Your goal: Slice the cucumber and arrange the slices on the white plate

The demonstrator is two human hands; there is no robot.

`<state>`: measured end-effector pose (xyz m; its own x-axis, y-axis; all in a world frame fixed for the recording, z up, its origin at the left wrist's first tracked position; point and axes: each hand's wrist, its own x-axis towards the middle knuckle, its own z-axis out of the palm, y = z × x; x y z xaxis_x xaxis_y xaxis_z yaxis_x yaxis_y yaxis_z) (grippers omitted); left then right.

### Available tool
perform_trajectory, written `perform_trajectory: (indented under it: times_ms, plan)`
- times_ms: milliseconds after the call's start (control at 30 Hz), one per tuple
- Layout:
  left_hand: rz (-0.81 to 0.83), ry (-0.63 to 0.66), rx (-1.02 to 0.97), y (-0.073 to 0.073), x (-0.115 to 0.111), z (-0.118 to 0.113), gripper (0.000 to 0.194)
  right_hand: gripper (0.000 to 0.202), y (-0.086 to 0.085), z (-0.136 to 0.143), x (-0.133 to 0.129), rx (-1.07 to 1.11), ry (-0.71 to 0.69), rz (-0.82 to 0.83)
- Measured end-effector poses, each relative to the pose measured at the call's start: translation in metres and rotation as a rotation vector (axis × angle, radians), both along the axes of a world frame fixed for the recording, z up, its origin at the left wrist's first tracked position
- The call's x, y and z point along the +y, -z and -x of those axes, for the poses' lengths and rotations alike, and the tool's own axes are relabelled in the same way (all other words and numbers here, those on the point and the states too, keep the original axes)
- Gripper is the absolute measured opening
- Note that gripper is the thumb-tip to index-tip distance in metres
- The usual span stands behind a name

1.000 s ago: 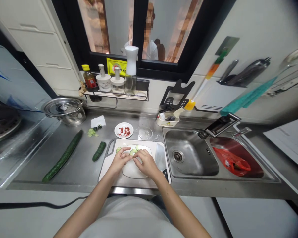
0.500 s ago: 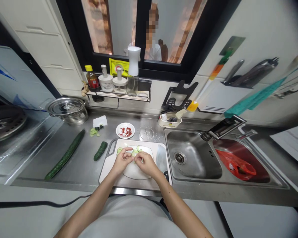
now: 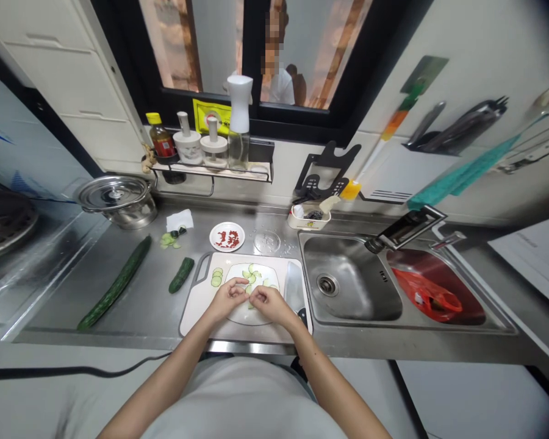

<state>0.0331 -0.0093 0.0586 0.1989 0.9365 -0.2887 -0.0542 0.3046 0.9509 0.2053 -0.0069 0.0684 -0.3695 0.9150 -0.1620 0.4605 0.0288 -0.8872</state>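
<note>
- The left hand [image 3: 225, 300] curls over the white plate [image 3: 247, 314], thumb and index finger narrowly spaced; whether a slice sits between them cannot be told.
- The right hand [image 3: 272, 303] meets it with fingertips pinched close – what they hold, if anything, is too small to make out.
- Cucumber slices [image 3: 252, 276] lie on the plate, most towards its far side, partly hidden by the fingers.
- More rounds [image 3: 216, 277] lie overlapping on the cutting board [image 3: 196, 318], left of the plate and within easy reach of the left hand.
- Thin slices probably tear or bend easily, so a light pinch at the edge should serve best – lowered straight down, without brushing neighbours.
- The knife [image 3: 294, 281] lies along the board's right side, its handle near the right wrist; that forearm should move with care.
</note>
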Motion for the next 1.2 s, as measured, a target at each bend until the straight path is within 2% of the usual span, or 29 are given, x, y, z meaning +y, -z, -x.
perform_trajectory:
  times_ms: [167,300,367,500,600,700,833,1033,1200]
  plan:
    - [0.035,0.02,0.066,-0.002,-0.007,-0.002,0.04,0.013,0.009,-0.001,-0.01,-0.04,-0.012,0.055]
    - [0.065,0.079,0.134,0.005,-0.011,-0.001,0.036,0.015,0.017,-0.002,-0.013,-0.106,-0.05,0.097]
    - [0.052,0.102,0.24,0.012,-0.012,-0.001,0.032,0.017,0.017,-0.002,-0.013,-0.181,-0.066,0.103]
    - [-0.081,0.116,0.554,0.019,-0.013,-0.004,0.025,0.017,0.01,0.002,-0.013,-0.346,-0.094,0.068]
    - [-0.147,0.148,0.762,0.017,-0.014,-0.007,0.023,0.017,0.005,0.007,-0.013,-0.48,-0.092,0.039]
    - [-0.196,0.2,0.89,0.014,-0.015,-0.007,0.022,0.014,0.005,0.011,-0.015,-0.59,-0.081,0.016]
    - [-0.28,0.272,0.934,0.014,-0.017,-0.004,0.022,0.018,0.007,0.009,-0.023,-0.657,-0.064,-0.055]
    - [-0.304,0.293,0.963,0.015,-0.02,-0.003,0.021,0.02,0.009,0.006,-0.045,-0.692,-0.092,-0.148]
    - [-0.326,0.307,0.996,0.016,-0.021,-0.004,0.023,0.021,0.015,0.007,-0.052,-0.774,-0.124,-0.193]
